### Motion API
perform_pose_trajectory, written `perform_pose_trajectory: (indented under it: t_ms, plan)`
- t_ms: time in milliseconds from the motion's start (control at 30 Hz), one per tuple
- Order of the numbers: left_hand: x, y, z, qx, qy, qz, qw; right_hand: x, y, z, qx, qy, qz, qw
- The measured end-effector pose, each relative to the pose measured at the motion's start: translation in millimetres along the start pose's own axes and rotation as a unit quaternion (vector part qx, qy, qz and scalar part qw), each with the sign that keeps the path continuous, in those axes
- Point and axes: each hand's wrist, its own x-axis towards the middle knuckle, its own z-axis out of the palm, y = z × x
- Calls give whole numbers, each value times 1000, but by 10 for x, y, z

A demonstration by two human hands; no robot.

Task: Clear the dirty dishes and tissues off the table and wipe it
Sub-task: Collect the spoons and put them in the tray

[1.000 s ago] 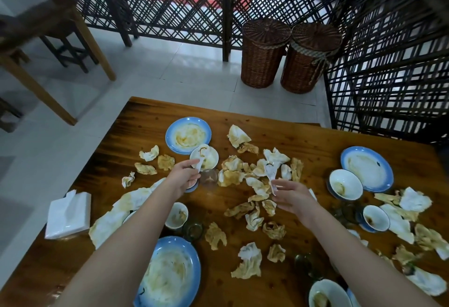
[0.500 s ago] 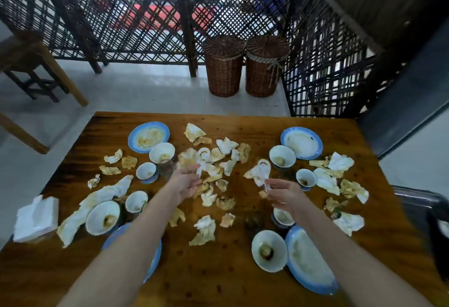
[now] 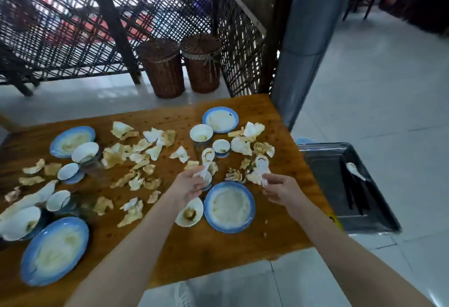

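Dishes (image 3: 229,207) and tissues (image 3: 132,212) lie over nearly the whole table (image 3: 218,253), so by my reading the clearing has barely begun and wiping is a long way off.

Nearest, at seven o'clock, sits a large smeared plate (image 3: 54,255). At the centre a blue-rimmed plate lies between the two forearms, with a soiled small bowl (image 3: 189,213) just beside it at its nine o'clock.

Just beyond, the left hand (image 3: 189,185) has its fingers curled round the handle of a white spoon (image 3: 207,158), and the right hand (image 3: 279,187) pinches the handle of a second white spoon (image 3: 262,163). Both spoons point away from the person.

At three o'clock, off the table's edge, a dark metal tray (image 3: 325,180) holds one tray spoon (image 3: 354,170) and some dark sticks too blurred to name. That seems to be all that is cleared.

Farther out, crumpled stained tissues fill the middle, with bowls among them. A far left plate (image 3: 73,140) waits at ten o'clock and a far right plate (image 3: 220,119) at one o'clock.

Beyond the far edge, at twelve o'clock, two wicker baskets (image 3: 161,68) stand on the floor.
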Motion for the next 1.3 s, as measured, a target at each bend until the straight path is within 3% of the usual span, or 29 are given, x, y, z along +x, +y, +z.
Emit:
perform_pose_trajectory:
  t_ms: [400, 967, 1300]
  plan:
    - [-246, -123, 1448, 79, -67, -12, 995, -214, 367, -1377, 58, 67, 7, 996]
    - [340, 25, 3063, 96, -153, -25, 983, 88, 437, -2757, 132, 151, 19, 979]
    - [927, 413, 3915, 93, -121, -56, 987, 788, 76, -3517, 117, 153, 34, 981]
